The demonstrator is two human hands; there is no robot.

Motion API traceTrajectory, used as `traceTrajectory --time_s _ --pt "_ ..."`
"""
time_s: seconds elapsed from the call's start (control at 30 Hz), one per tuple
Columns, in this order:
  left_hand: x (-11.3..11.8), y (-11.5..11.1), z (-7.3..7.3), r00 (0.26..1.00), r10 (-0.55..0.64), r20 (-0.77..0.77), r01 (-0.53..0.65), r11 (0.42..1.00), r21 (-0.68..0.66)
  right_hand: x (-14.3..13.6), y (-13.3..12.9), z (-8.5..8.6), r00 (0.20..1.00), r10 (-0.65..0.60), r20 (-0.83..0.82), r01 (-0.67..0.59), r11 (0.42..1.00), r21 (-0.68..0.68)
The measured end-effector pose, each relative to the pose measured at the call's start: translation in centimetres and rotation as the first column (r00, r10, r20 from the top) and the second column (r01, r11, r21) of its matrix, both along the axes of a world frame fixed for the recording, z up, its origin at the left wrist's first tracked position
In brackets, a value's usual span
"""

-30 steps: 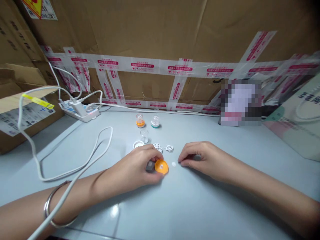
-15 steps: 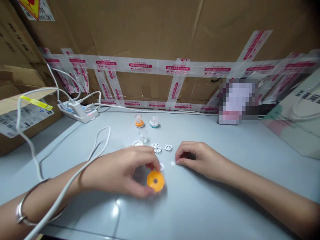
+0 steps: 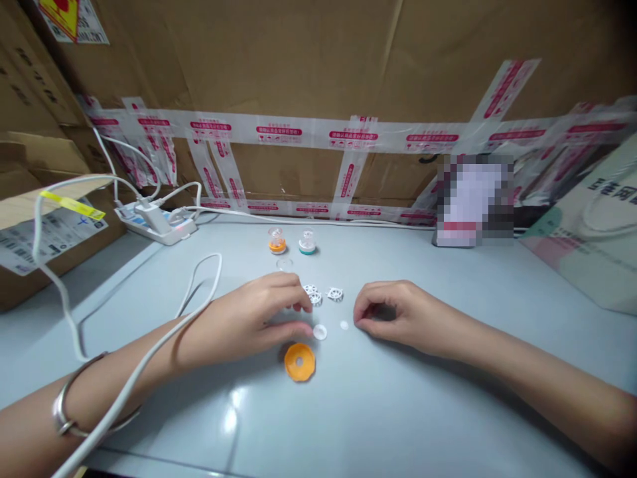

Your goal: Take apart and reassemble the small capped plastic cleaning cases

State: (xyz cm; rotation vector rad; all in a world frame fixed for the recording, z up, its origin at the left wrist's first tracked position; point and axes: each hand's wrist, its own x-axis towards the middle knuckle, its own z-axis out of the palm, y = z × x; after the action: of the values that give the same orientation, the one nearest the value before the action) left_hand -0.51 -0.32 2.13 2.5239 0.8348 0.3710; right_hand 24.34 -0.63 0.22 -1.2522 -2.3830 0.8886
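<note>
My left hand [image 3: 271, 312] is over the table with thumb and fingers apart, holding nothing; its thumb tip is beside a small white ring [image 3: 320, 332]. An orange scalloped disc [image 3: 293, 373] with a hole in its middle lies on the table just below that hand. White spoked pieces [image 3: 313, 294] lie by its fingertips, with another spoked piece [image 3: 335, 293] to their right. My right hand [image 3: 385, 312] rests on the table, thumb and forefinger tips pinched together near a small white disc [image 3: 344, 325]; whatever might be between them is too small to tell.
Farther back stand an orange-and-clear piece [image 3: 277, 242] and a teal-and-white one [image 3: 307, 244]. A clear part [image 3: 284, 264] is partly behind my left hand. A white cable [image 3: 144, 358] crosses my left forearm. A power strip [image 3: 169, 232], phone [image 3: 460, 229] and bag [image 3: 592, 232] edge the table.
My left hand has let go of the orange disc, which now lies on the table, and has moved slightly up and left. The right hand has shifted a little to the right.
</note>
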Motion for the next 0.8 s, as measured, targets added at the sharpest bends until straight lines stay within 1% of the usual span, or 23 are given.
traceTrajectory --time_s 0.1,0.27,0.4,0.47,0.53,0.6,0.67,0.7,0.73,0.8 --pt "0.4 -0.1 -0.7 0.999 0.016 0.047 -0.017 0.999 0.035 -0.5 -0.2 -0.2 0.998 -0.043 -0.042 0.044 0.999 0.026" --pt "1.4 0.0 -2.2 1.0 -0.011 0.028 0.009 0.999 0.042 -1.3 -0.4 -0.9 0.989 -0.1 -0.111 0.107 0.993 0.058" --pt "1.7 0.4 -2.9 0.997 0.039 0.059 -0.042 0.997 0.064 -1.1 -0.3 -0.9 0.99 -0.104 -0.091 0.111 0.991 0.076" --pt "1.5 0.5 -2.7 0.995 0.048 0.086 -0.053 0.997 0.062 -0.9 -0.2 -0.8 0.993 -0.099 -0.067 0.103 0.993 0.052" --pt "1.2 0.3 -2.0 0.992 0.041 0.116 -0.047 0.997 0.053 -0.7 -0.2 -0.6 0.994 -0.092 -0.055 0.094 0.995 0.033" --pt "0.7 0.1 -1.1 0.994 -0.003 0.109 0.0 1.0 0.025 -0.6 -0.2 -0.4 0.995 -0.083 -0.053 0.084 0.996 0.023" --pt "0.4 -0.1 -0.3 0.991 -0.125 0.044 0.125 0.992 -0.006 -0.6 -0.2 -0.4 0.994 -0.086 -0.059 0.088 0.996 0.016" --pt "0.3 -0.3 -0.1 0.986 -0.164 0.005 0.164 0.986 -0.011 -0.6 -0.1 -0.4 0.994 -0.092 -0.062 0.093 0.996 0.014" --pt "0.2 -0.3 0.1 0.981 -0.191 -0.035 0.19 0.982 -0.014 -0.6 -0.1 -0.5 0.993 -0.097 -0.063 0.098 0.995 0.012" --pt "0.1 -0.5 0.1 0.974 -0.198 -0.108 0.198 0.98 -0.013 -0.6 0.0 -0.5 0.992 -0.105 -0.064 0.106 0.994 0.007"
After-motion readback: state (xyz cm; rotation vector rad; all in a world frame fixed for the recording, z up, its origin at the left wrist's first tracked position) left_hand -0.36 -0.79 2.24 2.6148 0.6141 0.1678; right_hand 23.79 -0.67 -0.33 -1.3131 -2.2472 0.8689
